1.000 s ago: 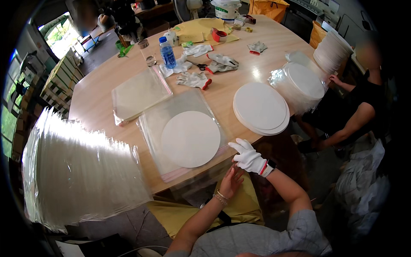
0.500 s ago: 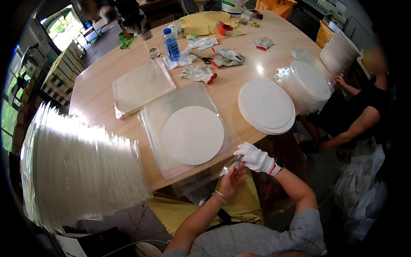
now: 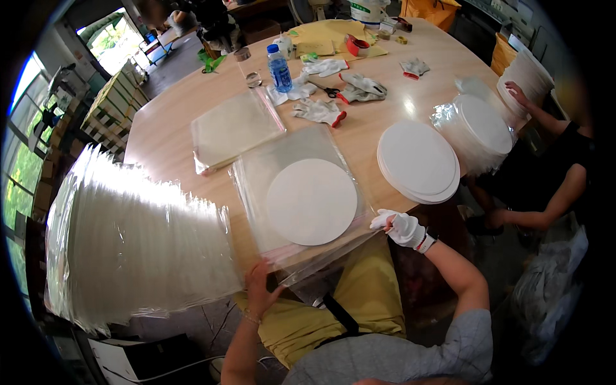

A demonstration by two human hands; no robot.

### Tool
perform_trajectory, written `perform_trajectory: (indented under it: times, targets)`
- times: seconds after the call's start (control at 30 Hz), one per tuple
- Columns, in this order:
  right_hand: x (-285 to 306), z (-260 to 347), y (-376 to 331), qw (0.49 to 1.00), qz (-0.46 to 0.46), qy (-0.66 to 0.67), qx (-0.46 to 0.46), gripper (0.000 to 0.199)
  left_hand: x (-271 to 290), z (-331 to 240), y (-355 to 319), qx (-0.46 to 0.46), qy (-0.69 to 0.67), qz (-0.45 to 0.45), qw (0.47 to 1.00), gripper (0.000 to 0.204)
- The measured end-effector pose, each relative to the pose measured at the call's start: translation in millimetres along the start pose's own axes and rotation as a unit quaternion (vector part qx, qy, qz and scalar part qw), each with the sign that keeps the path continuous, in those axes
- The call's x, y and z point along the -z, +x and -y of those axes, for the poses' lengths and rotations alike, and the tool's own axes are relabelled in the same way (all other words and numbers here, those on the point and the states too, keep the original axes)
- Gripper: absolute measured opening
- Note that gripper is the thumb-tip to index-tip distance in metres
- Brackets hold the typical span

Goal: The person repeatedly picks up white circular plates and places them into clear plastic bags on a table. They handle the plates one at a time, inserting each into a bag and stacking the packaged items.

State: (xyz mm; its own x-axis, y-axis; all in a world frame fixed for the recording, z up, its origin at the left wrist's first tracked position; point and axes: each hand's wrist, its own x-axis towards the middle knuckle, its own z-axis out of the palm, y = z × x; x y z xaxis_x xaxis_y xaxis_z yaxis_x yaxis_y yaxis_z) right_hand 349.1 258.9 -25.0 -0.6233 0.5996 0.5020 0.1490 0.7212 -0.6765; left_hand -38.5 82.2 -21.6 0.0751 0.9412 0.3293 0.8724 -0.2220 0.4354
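A white round board (image 3: 312, 202) lies on a stack of clear plastic bags (image 3: 251, 204) at the near table edge. A clear plastic flap (image 3: 330, 256) hangs past that edge, stretched between my hands. My bare left hand (image 3: 260, 290) is at the flap's left end, with thumb and fingers apart; whether it grips the plastic is hard to see. At the other end, my right hand (image 3: 402, 230), in a white glove, is closed on the flap's corner. Right of the bags lies a pile of white round boards (image 3: 416, 157).
A tall fanned stack of bagged items (image 3: 141, 237) stands at the left. More clear bags (image 3: 234, 128), a blue-capped bottle (image 3: 280, 72), loose gloves (image 3: 319, 111) and scissors (image 3: 328, 91) lie farther back. Wrapped discs (image 3: 481, 128) stand at the right, near another person (image 3: 552, 186).
My left hand has moved left, away from my right hand, drawing the clear plastic out along the table edge. The other person's hand has risen onto the far right stack.
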Motion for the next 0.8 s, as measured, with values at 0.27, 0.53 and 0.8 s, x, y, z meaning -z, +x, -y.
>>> perform_trajectory:
  times: [0.27, 0.53, 0.8]
  targets:
    - [6, 10, 7, 0.994, 0.033, -0.091, -0.050, 0.018, -18, 19, 32, -0.103, -0.150, 0.035, 0.983, 0.014]
    - [-13, -23, -10, 0.989, -0.012, 0.010, -0.145, 0.015, -29, 12, 20, 0.056, -0.200, -0.012, 0.978, 0.012]
    - [-23, -1, 29, 0.914, -0.037, 0.012, -0.404, 0.006, -44, 3, 28, 0.232, -0.206, -0.085, 0.947, 0.023]
